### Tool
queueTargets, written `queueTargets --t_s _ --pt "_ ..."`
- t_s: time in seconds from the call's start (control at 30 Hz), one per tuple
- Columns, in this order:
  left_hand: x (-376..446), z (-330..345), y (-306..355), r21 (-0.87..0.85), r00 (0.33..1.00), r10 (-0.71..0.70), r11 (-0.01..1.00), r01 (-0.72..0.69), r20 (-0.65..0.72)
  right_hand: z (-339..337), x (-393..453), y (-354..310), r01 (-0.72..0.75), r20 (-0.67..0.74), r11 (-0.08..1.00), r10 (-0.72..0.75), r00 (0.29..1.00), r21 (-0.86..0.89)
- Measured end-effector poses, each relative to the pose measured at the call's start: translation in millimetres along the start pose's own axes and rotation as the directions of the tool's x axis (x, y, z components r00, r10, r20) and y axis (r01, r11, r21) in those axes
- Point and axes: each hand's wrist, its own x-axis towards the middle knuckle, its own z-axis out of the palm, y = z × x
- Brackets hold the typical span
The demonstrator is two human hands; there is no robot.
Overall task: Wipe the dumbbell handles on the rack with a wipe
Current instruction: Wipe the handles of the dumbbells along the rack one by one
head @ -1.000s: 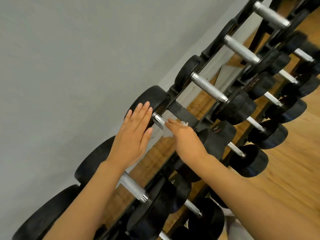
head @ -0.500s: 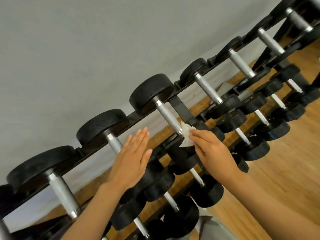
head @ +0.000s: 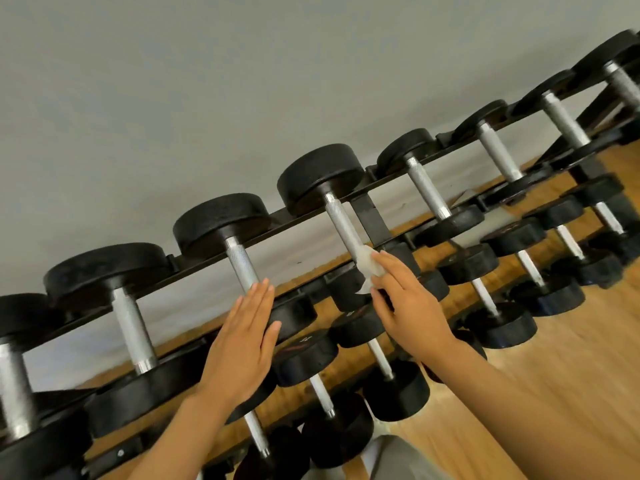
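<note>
My right hand (head: 407,306) pinches the wipe (head: 369,263) against one top-rail handle (head: 344,225) on the rack (head: 372,214), left hand (head: 242,337) flat and released; remaining handles look unwiped.

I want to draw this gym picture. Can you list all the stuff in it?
Top-row dumbbells: about eight in view, black ends, silver handles, along the rack's upper rail.
Lower dumbbells: many smaller ones, black with silver handles, on the rows below; too crowded to count.
Rack: one, black, slanting across the picture.
Wipe: one, white, pressed on the lower end of a top-row handle.
Wall: grey, behind the rack.
Floor: wooden, orange-brown, at the right.
Left hand: flat, fingers straight, over a dumbbell's near end.
Right hand: holds the wipe.
</note>
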Motion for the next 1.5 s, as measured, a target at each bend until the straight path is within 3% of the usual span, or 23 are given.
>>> queueTargets --t_s 0.13,0.3,0.43,0.63,0.7,0.8,0.87,1.03,1.2,1.4,1.5 --pt "-7 12 8 0.029 0.995 -0.048 0.998 0.051 -0.092 16 9 4 0.076 0.033 0.997 -0.075 0.997 -0.011" --pt "-8 24 16 0.023 0.975 -0.107 0.993 0.114 -0.196 36 1 -1 0.215 0.175 0.924 -0.166 0.970 -0.316" --pt "-6 29 19 0.026 0.964 -0.115 0.992 0.125 -0.241 21 -5 33 0.403 0.269 0.842 -0.320 0.909 -0.359" --pt "-4 33 23 0.013 0.935 -0.140 0.988 0.152 -0.326 20 -4 20 0.105 0.129 0.966 -0.076 0.989 -0.236" --pt "-4 37 24 -0.005 0.916 -0.145 0.988 0.155 -0.375 32 -2 10 0.239 0.207 0.937 -0.189 0.960 -0.253" --pt "-2 42 23 -0.020 0.884 -0.142 0.989 0.149 -0.445 44 -2 11 0.597 0.445 0.734 -0.439 0.781 -0.324" --pt "-1 45 23 -0.020 0.869 -0.137 0.989 0.144 -0.475 39 0 20 0.646 0.438 0.678 -0.491 0.753 -0.350" --pt "0 47 22 -0.016 0.846 -0.121 0.991 0.132 -0.519 9 -5 49 0.411 0.223 0.892 -0.369 0.902 -0.188" --pt "-1 48 23 -0.031 0.841 -0.126 0.991 0.129 -0.526 18 -8 34 0.214 0.107 0.976 -0.216 0.970 0.033" --pt "0 49 20 -0.034 0.834 -0.104 0.994 0.102 -0.542 30 6 23 0.436 0.253 0.865 -0.377 0.891 -0.249" --pt "0 49 20 -0.031 0.830 -0.092 0.995 0.090 -0.551 19 6 38 0.437 0.262 0.869 -0.377 0.889 -0.231"
